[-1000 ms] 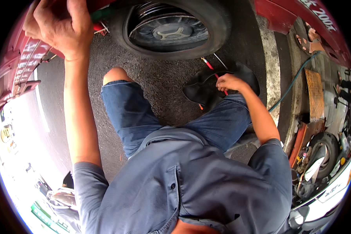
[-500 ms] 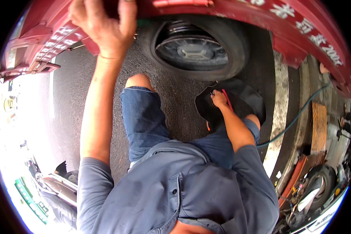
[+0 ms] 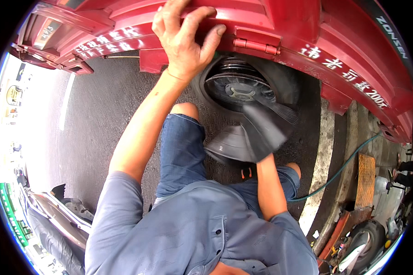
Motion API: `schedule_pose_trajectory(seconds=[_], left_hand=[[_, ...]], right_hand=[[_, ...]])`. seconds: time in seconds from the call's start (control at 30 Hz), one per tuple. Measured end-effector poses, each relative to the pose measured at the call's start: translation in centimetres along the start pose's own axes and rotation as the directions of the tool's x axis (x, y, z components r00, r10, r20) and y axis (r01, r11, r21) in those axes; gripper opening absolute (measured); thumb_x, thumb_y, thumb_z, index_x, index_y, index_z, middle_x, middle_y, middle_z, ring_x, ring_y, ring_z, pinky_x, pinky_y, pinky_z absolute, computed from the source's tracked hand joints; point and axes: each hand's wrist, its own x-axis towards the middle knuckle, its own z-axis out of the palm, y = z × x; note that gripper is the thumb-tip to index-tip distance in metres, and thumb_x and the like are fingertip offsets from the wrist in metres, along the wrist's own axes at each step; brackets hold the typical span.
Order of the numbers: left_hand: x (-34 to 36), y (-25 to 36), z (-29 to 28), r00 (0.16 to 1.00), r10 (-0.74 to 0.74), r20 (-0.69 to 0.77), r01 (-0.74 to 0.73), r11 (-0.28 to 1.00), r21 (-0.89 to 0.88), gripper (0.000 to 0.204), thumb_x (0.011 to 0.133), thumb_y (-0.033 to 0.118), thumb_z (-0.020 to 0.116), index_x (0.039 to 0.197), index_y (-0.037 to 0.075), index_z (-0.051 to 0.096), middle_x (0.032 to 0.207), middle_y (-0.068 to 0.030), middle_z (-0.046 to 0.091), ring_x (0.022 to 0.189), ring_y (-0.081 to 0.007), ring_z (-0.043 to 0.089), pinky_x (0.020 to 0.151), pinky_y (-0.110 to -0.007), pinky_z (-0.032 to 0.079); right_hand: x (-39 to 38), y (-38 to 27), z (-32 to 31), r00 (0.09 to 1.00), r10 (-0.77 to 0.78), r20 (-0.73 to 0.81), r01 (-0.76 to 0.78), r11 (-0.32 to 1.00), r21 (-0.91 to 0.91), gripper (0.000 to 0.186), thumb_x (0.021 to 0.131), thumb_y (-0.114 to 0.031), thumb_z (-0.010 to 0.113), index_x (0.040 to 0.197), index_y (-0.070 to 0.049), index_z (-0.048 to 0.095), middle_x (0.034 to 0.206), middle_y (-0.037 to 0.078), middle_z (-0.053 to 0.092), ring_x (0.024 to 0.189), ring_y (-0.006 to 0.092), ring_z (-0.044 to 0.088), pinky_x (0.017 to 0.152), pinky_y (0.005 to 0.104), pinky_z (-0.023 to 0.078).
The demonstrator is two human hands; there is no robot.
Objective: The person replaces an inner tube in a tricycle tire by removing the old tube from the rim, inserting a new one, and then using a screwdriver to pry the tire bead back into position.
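Near the lower rim of a red metal truck side panel [image 3: 303,50], my left hand [image 3: 186,46] rests with its fingers and thumb spread. My right hand [image 3: 265,160] grips a black rubber flap [image 3: 266,133], raised off the road and blurred by motion. Most of that hand is hidden behind the rubber. Under the panel is a black tyre [image 3: 287,87] with a dusty wheel [image 3: 241,89] inside its opening. The flap's upper part overlaps the tyre's lower edge; whether they touch I cannot tell.
A red hinge [image 3: 257,46] juts from the panel. Between my knees lies a small orange-and-black thing [image 3: 246,173]. A green hose [image 3: 339,169] crosses the kerb at right, near an orange board [image 3: 365,181] and another tyre [image 3: 371,240]. A scooter [image 3: 57,215] stands at left.
My right hand has lifted the black rubber flap from the road toward the wheel. The view has shifted, and my left hand remains on the red panel. The red handle beside my right hand no longer shows.
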Motion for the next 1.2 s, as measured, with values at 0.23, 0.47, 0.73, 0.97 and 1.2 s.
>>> schedule_pose_trajectory(seconds=[0.23,0.47,0.73,0.97,1.2], left_hand=[[-0.7,-0.4,1.1,1.000,0.021,0.004,-0.020,0.999,-0.041,0.039,0.067,0.036,0.084,0.101,0.021,0.071,0.135,-0.0100,0.054,0.127,-0.0334,0.045,0.107,-0.047,0.029],[-0.8,-0.7,0.7,0.999,0.029,-0.015,-0.030,0.997,-0.064,0.036,0.069,0.034,0.083,0.101,0.022,0.071,0.132,-0.0084,0.056,0.127,-0.0311,0.047,0.107,-0.048,0.029],[-0.7,-1.1,0.2,0.988,0.136,0.069,-0.128,0.985,-0.118,0.021,0.072,0.028,0.083,0.086,0.016,0.072,0.133,-0.0089,0.058,0.128,-0.0314,0.048,0.109,-0.051,0.027],[-0.7,-0.1,1.1,0.971,0.226,0.083,-0.206,0.957,-0.202,0.015,0.070,0.022,0.085,0.082,0.018,0.077,0.122,-0.0090,0.066,0.116,-0.0327,0.057,0.101,-0.047,0.041],[0.1,0.8,0.8,0.860,0.493,0.134,-0.476,0.869,-0.137,0.026,0.082,0.032,0.078,0.104,0.020,0.075,0.129,-0.0045,0.063,0.122,-0.0244,0.054,0.107,-0.045,0.033]], right_hand=[[8.8,-3.6,10.9,0.715,-0.583,0.386,0.670,0.414,-0.616,0.026,0.082,-0.009,0.069,0.106,-0.001,0.065,0.102,0.017,0.067,0.098,0.0352,0.063,0.087,0.0454,0.049],[8.3,-5.6,9.5,0.771,-0.587,0.246,0.583,0.495,-0.645,0.022,0.083,-0.002,0.064,0.105,0.000,0.068,0.098,0.018,0.070,0.094,0.0355,0.067,0.082,0.0410,0.052],[8.6,-5.7,14.1,0.872,-0.488,0.047,0.356,0.563,-0.746,0.023,0.085,-0.014,0.066,0.102,0.002,0.066,0.091,0.027,0.067,0.088,0.0456,0.065,0.078,0.0500,0.051],[10.7,-3.2,9.7,0.962,-0.103,-0.254,-0.131,0.644,-0.754,0.025,0.084,-0.024,0.067,0.087,0.000,0.072,0.090,0.025,0.069,0.088,0.0413,0.068,0.077,0.0476,0.054],[12.9,-4.3,9.0,0.984,-0.070,-0.163,-0.074,0.671,-0.738,0.032,0.079,-0.026,0.068,0.092,0.002,0.074,0.098,0.027,0.069,0.098,0.0415,0.067,0.086,0.0481,0.055]])
